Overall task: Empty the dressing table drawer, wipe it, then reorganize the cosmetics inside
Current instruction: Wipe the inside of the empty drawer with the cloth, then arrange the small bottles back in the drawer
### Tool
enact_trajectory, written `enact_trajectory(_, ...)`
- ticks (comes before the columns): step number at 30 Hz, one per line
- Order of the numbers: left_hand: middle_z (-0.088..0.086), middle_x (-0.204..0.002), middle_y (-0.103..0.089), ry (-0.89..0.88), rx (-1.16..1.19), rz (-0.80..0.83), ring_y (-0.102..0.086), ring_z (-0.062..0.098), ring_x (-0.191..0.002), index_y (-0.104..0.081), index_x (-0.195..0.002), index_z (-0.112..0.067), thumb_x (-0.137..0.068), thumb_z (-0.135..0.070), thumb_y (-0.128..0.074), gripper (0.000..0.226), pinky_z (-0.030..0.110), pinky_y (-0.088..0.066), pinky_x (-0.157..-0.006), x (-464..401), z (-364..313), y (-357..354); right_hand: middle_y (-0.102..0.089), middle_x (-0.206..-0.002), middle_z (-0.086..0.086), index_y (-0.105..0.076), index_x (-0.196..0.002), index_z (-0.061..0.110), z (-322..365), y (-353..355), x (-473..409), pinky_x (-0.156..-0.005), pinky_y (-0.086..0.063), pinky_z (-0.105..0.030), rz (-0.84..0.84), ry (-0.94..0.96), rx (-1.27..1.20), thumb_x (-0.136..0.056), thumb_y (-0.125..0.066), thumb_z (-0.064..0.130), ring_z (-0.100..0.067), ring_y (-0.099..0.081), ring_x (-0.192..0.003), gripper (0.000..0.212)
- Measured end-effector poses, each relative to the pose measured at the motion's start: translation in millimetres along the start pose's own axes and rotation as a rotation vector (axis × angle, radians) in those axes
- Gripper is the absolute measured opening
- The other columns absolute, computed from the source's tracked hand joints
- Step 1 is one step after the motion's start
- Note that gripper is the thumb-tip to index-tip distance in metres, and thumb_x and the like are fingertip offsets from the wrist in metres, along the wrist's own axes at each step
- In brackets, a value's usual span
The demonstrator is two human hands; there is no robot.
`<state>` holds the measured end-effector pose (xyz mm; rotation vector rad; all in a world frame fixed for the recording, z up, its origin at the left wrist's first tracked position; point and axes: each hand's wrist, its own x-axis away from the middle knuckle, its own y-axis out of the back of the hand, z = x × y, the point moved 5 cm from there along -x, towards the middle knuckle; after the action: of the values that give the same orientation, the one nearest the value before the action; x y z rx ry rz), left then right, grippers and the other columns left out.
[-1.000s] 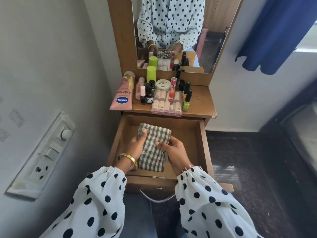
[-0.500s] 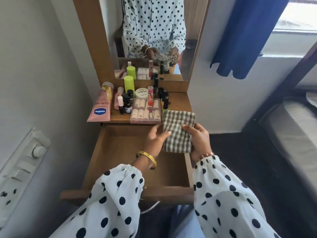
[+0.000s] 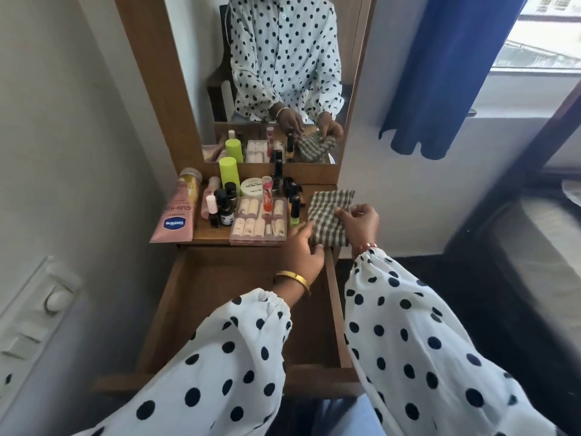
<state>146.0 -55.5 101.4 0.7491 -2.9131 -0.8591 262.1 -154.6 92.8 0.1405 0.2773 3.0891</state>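
We see a room lit by soft daylight from a window at upper right, which looks washed out. The left wall sits in gentle shade. Wide-angle distortion bends the edges, and the polka-dot sleeves nearest us look slightly blurred.

Home, bedroom corner. Wooden dressing table with tall mirror against a white wall; cosmetics crowd its top, drawer pulled open below. Blue curtain at a window to the right. Wall switchboard at left. Dark floor; possibly a bed at right edge, blurred.
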Motion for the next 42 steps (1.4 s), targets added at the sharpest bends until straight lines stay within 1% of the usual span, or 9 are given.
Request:
enact_trajectory(3, 0.006, -0.149, -0.033, -0.049, -0.085, 0.034, -0.034, 0.02, -0.136, -0.037, -0.139, -0.01, -0.087, -0.006, -0.051, 0.054, 0.017, -0.025, -0.105, 6.0, 7.6, -5.8, -0.069, -0.098, -0.014, -0.067, -0.094, 0.007, -0.6, 6.2, 5.6, -0.072, -0.048, -0.027, -0.007, 0.088, 0.195, -0.084, -0.065, 0.021, -0.02, -0.062, -0.081, 0.018)
enact_trajectory(6, 0.004, -0.151, -0.029, -0.082, -0.122, 0.078, -0.033, 0.019, -0.137, -0.033, -0.141, -0.011, -0.087, -0.003, -0.048, 0.056, 0.018, -0.025, -0.106, 8.3, 13.0, -10.5, -0.056, -0.127, -0.013, -0.063, -0.114, 0.01, 10.8, 14.7, 21.8, -0.094, -0.038, -0.024, -0.048, 0.386, 0.434, -0.086, -0.06, 0.013, -0.021, -0.052, -0.114, 0.028)
enact_trajectory(9, 0.002, -0.151, -0.029, -0.09, -0.127, 0.112, -0.037, 0.022, -0.134, -0.031, -0.142, -0.014, -0.087, -0.003, -0.047, 0.058, 0.025, -0.032, -0.105, 8.6, 13.1, -15.7, -0.053, -0.133, -0.01, -0.061, -0.118, 0.007, 11.8, 3.1, 42.3, -0.106, -0.039, -0.032, 0.166, 0.596, 0.497, -0.087, -0.053, 0.003, -0.023, -0.047, -0.125, 0.032)
enact_trajectory(11, 0.004, -0.151, -0.03, -0.077, -0.114, 0.117, -0.037, 0.023, -0.135, -0.03, -0.142, -0.014, -0.087, -0.004, -0.047, 0.058, 0.026, -0.032, -0.105, 6.8, 12.6, -17.4, -0.055, -0.132, -0.011, -0.062, -0.117, 0.005, 5.2, -6.2, 47.4, -0.107, -0.039, -0.034, 0.3, 0.579, 0.516, -0.09, -0.05, 0.003, -0.022, -0.049, -0.124, 0.03)
enact_trajectory(15, 0.005, -0.149, -0.033, -0.066, -0.096, 0.111, -0.034, 0.02, -0.136, -0.03, -0.142, -0.012, -0.086, 0.0, -0.045, 0.059, 0.016, -0.024, -0.104, 1.4, 13.1, -14.0, -0.051, -0.137, -0.01, -0.058, -0.123, 0.006, 4.4, -14.6, 38.0, -0.108, -0.033, -0.029, 0.358, 0.55, 0.593, -0.093, -0.047, 0.007, -0.022, -0.046, -0.128, 0.032)
enact_trajectory(28, 0.006, -0.147, -0.037, 0.021, -0.062, 0.154, -0.037, 0.022, -0.134, -0.029, -0.142, -0.014, -0.089, -0.005, -0.045, 0.056, 0.028, -0.031, -0.11, -8.0, 11.9, -8.5, -0.052, -0.136, -0.01, -0.051, -0.13, 0.012, 23.6, -45.1, -9.8, -0.103, -0.036, -0.033, 0.491, 0.448, 0.836, -0.096, -0.04, 0.014, -0.028, -0.048, -0.123, 0.036)
enact_trajectory(34, 0.009, -0.14, -0.047, 0.033, -0.064, 0.15, -0.051, 0.037, -0.117, -0.032, -0.141, -0.016, -0.089, -0.007, -0.046, 0.055, 0.037, -0.043, -0.097, -8.5, 12.3, -5.4, -0.059, -0.125, -0.014, -0.054, -0.127, 0.013, 27.8, -37.4, -9.5, -0.09, -0.042, -0.029, 0.462, 0.428, 0.769, -0.095, -0.043, 0.014, -0.028, -0.055, -0.112, 0.034)
enact_trajectory(38, 0.014, -0.136, -0.05, 0.046, -0.011, 0.15, -0.054, 0.03, -0.117, -0.036, -0.14, -0.018, -0.09, -0.008, -0.047, 0.052, 0.033, -0.045, -0.095, -3.2, 15.8, -0.5, -0.06, -0.125, -0.012, -0.056, -0.125, 0.013, 36.2, -31.6, -1.4, -0.094, -0.045, -0.033, 0.366, 0.456, 0.627, -0.092, -0.048, 0.01, -0.026, -0.055, -0.114, 0.034)
enact_trajectory(42, 0.011, -0.137, -0.05, 0.052, 0.078, 0.119, -0.047, 0.023, -0.127, -0.041, -0.136, -0.017, -0.089, -0.006, -0.049, 0.049, 0.031, -0.04, -0.103, 3.3, 19.2, 9.8, -0.062, -0.121, -0.009, -0.061, -0.117, 0.016, 44.7, -33.7, 12.7, -0.091, -0.049, -0.034, 0.332, 0.462, 0.475, -0.089, -0.05, 0.006, -0.024, -0.058, -0.109, 0.032)
